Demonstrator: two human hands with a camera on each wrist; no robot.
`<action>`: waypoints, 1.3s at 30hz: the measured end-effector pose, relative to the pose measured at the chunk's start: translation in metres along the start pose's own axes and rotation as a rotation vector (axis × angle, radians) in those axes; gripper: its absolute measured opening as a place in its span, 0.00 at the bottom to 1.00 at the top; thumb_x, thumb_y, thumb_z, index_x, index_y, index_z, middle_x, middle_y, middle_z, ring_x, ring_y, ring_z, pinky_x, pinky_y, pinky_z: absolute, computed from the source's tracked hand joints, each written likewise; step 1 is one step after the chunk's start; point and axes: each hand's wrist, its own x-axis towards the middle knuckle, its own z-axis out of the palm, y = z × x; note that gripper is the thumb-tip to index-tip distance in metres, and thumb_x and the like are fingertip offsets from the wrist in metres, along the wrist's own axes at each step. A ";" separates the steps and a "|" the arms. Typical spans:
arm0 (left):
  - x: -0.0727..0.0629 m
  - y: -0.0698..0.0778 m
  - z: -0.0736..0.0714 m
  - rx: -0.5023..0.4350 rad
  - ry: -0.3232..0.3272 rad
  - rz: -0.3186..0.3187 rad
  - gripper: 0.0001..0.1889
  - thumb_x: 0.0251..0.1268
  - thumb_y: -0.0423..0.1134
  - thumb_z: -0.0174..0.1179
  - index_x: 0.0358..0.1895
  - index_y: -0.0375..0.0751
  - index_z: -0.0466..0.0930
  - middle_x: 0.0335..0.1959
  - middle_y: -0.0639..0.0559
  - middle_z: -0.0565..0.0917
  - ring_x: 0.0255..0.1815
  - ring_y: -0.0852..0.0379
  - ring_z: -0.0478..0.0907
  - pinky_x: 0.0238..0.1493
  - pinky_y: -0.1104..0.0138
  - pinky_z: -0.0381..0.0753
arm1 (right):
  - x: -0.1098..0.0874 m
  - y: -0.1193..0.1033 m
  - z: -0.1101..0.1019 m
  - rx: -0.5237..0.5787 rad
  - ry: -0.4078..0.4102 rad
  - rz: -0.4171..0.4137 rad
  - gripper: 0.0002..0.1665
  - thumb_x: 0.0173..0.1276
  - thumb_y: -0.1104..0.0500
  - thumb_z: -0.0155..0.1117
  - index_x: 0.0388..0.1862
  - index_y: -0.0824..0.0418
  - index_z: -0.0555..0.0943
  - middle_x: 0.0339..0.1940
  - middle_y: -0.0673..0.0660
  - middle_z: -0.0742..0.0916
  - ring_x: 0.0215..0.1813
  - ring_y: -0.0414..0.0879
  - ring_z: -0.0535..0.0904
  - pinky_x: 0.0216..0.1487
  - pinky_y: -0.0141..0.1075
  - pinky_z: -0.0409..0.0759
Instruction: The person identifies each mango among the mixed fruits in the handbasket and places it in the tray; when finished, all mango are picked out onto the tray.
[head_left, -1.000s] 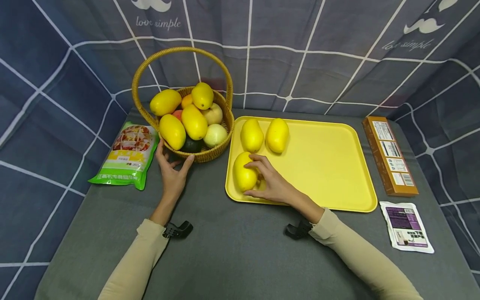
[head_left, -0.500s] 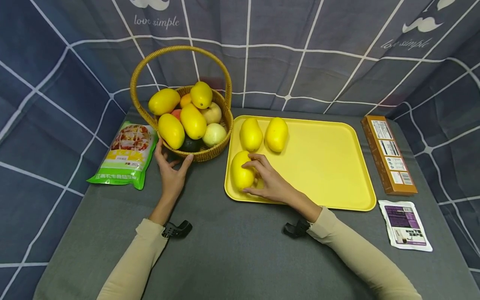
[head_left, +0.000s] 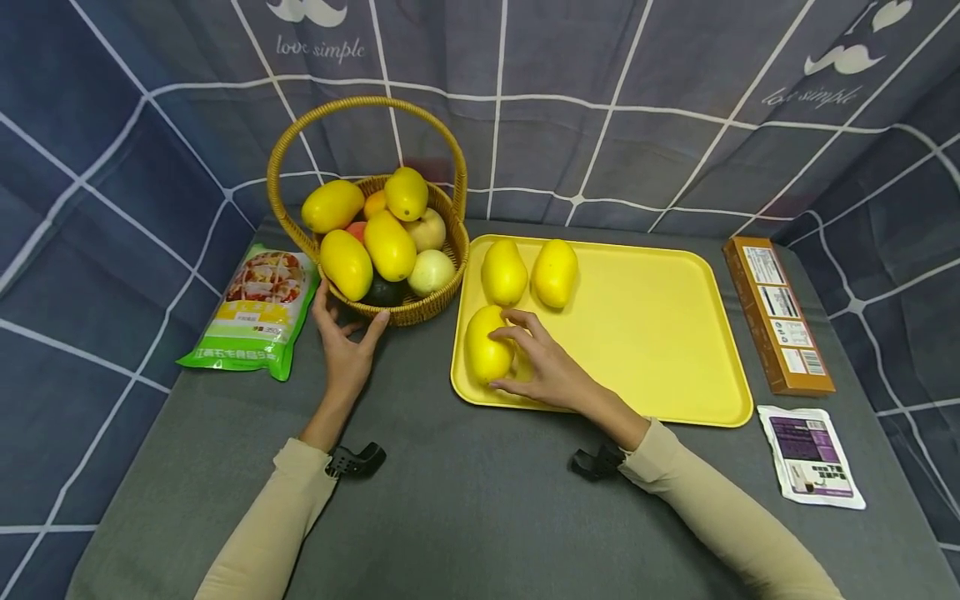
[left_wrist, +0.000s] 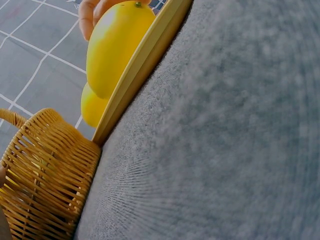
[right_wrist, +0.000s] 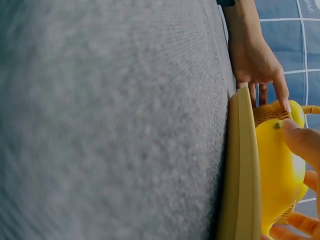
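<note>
Grey cloth [head_left: 480, 508] lies beneath the yellow tray [head_left: 645, 333], at whose near-left corner the right hand [head_left: 546, 365] grips a mango [head_left: 487, 346] between partly parted thumb and fingers, while the left hand [head_left: 347, 354], thumb and fingers spread, touches the wicker basket [head_left: 420, 313] of fruit left of the tray.

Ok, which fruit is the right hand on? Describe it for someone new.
Find the flat yellow tray, right of the wicker basket. At its near left corner is a yellow fruit. Unlike the two fruits behind it, this one is gripped by the right hand.
</note>
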 end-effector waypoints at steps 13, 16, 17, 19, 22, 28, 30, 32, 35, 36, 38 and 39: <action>-0.001 0.002 -0.001 0.025 0.001 -0.018 0.46 0.62 0.30 0.63 0.77 0.33 0.41 0.77 0.41 0.49 0.73 0.45 0.57 0.56 0.48 0.65 | 0.037 -0.025 -0.025 -0.069 0.047 -0.121 0.38 0.57 0.48 0.76 0.65 0.55 0.73 0.71 0.58 0.69 0.72 0.52 0.64 0.68 0.48 0.68; -0.001 0.002 -0.001 0.034 0.003 -0.018 0.46 0.62 0.30 0.63 0.77 0.33 0.41 0.77 0.40 0.50 0.72 0.44 0.57 0.56 0.47 0.65 | 0.051 -0.030 -0.028 -0.066 0.047 -0.129 0.39 0.58 0.48 0.75 0.66 0.54 0.72 0.70 0.59 0.69 0.71 0.54 0.65 0.67 0.48 0.69; -0.001 0.003 -0.001 0.036 0.002 -0.019 0.46 0.62 0.30 0.63 0.77 0.32 0.41 0.77 0.40 0.50 0.72 0.44 0.57 0.56 0.47 0.65 | 0.056 -0.032 -0.029 -0.066 0.044 -0.132 0.39 0.59 0.48 0.75 0.67 0.54 0.72 0.70 0.59 0.70 0.71 0.54 0.66 0.67 0.48 0.68; -0.001 0.003 -0.001 0.036 0.002 -0.024 0.47 0.62 0.30 0.63 0.77 0.32 0.41 0.77 0.39 0.49 0.72 0.44 0.57 0.56 0.47 0.65 | 0.065 -0.035 -0.030 -0.068 0.037 -0.140 0.39 0.59 0.48 0.74 0.68 0.54 0.72 0.70 0.60 0.70 0.70 0.54 0.66 0.67 0.48 0.69; -0.001 0.003 -0.001 0.037 0.003 -0.039 0.47 0.62 0.31 0.64 0.77 0.33 0.40 0.77 0.40 0.49 0.73 0.45 0.56 0.57 0.48 0.65 | 0.078 -0.042 -0.030 -0.066 0.021 -0.157 0.39 0.60 0.47 0.73 0.68 0.54 0.71 0.70 0.60 0.70 0.70 0.55 0.66 0.67 0.47 0.69; 0.000 0.003 0.000 0.041 0.000 -0.045 0.48 0.62 0.31 0.64 0.77 0.33 0.40 0.77 0.40 0.48 0.73 0.46 0.56 0.58 0.49 0.65 | 0.107 -0.052 -0.031 -0.062 -0.024 -0.187 0.38 0.62 0.45 0.71 0.69 0.54 0.70 0.71 0.60 0.69 0.71 0.52 0.64 0.69 0.44 0.68; 0.001 0.003 0.000 0.037 -0.003 -0.041 0.48 0.62 0.31 0.64 0.77 0.33 0.40 0.77 0.39 0.48 0.73 0.45 0.56 0.57 0.49 0.65 | 0.117 -0.053 -0.029 -0.056 -0.033 -0.202 0.38 0.63 0.46 0.71 0.69 0.55 0.70 0.70 0.59 0.70 0.71 0.51 0.65 0.69 0.43 0.67; 0.000 0.003 0.000 0.036 -0.004 -0.042 0.47 0.62 0.30 0.64 0.77 0.33 0.40 0.77 0.39 0.48 0.73 0.45 0.56 0.57 0.50 0.66 | 0.127 -0.052 -0.026 -0.050 -0.037 -0.214 0.38 0.63 0.46 0.70 0.69 0.55 0.70 0.69 0.59 0.71 0.70 0.50 0.66 0.69 0.42 0.67; 0.000 0.003 -0.001 0.032 -0.002 -0.047 0.47 0.62 0.30 0.64 0.77 0.33 0.40 0.77 0.39 0.48 0.73 0.44 0.56 0.57 0.51 0.66 | 0.140 -0.050 -0.021 -0.049 -0.036 -0.231 0.37 0.63 0.47 0.71 0.68 0.57 0.71 0.68 0.60 0.72 0.69 0.50 0.67 0.69 0.41 0.66; 0.000 0.003 -0.001 0.032 -0.002 -0.048 0.47 0.62 0.30 0.63 0.77 0.33 0.40 0.77 0.39 0.48 0.73 0.44 0.56 0.57 0.51 0.66 | 0.145 -0.049 -0.019 -0.052 -0.037 -0.230 0.37 0.63 0.47 0.71 0.68 0.57 0.71 0.68 0.60 0.73 0.69 0.50 0.67 0.70 0.41 0.65; 0.000 0.003 -0.001 0.031 -0.002 -0.053 0.47 0.62 0.30 0.64 0.77 0.33 0.40 0.77 0.39 0.48 0.73 0.44 0.56 0.57 0.50 0.66 | 0.153 -0.048 -0.016 -0.059 -0.039 -0.224 0.38 0.63 0.46 0.71 0.68 0.57 0.71 0.67 0.60 0.73 0.69 0.50 0.67 0.71 0.40 0.64; 0.000 0.002 -0.001 0.033 -0.002 -0.054 0.47 0.62 0.31 0.64 0.77 0.33 0.40 0.77 0.39 0.48 0.73 0.44 0.56 0.57 0.50 0.66 | 0.156 -0.047 -0.014 -0.060 -0.043 -0.215 0.38 0.62 0.46 0.71 0.68 0.57 0.71 0.67 0.60 0.73 0.70 0.50 0.66 0.71 0.40 0.64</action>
